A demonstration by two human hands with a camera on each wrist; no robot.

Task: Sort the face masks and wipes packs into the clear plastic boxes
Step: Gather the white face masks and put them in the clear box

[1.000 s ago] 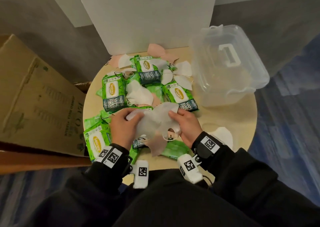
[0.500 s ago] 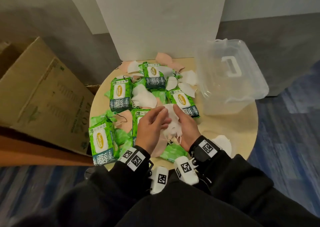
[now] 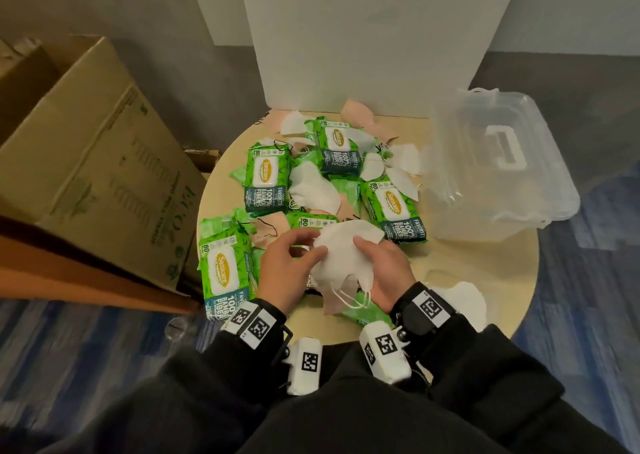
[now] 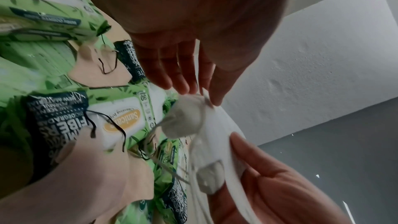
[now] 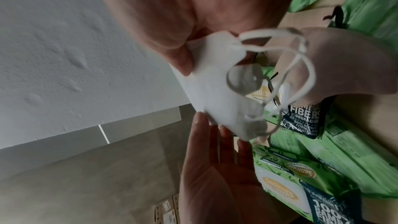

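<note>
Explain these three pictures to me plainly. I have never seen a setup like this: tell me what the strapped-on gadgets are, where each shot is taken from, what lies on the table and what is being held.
There is no robot here, just a person with cameras strapped on. The wide picture comes from a head camera looking down at a round table. The other two come from small cameras worn on each wrist, looking along the hand, so everything looks close and tilted.

On the table lie green wipes packs mixed with loose white and pink face masks, and a clear plastic box with its lid on at the right. A cardboard box stands beside the table.

The right hand grips a white face mask, ear loops dangling. The left hand touches the mask's edge with nearly straight fingers.
</note>
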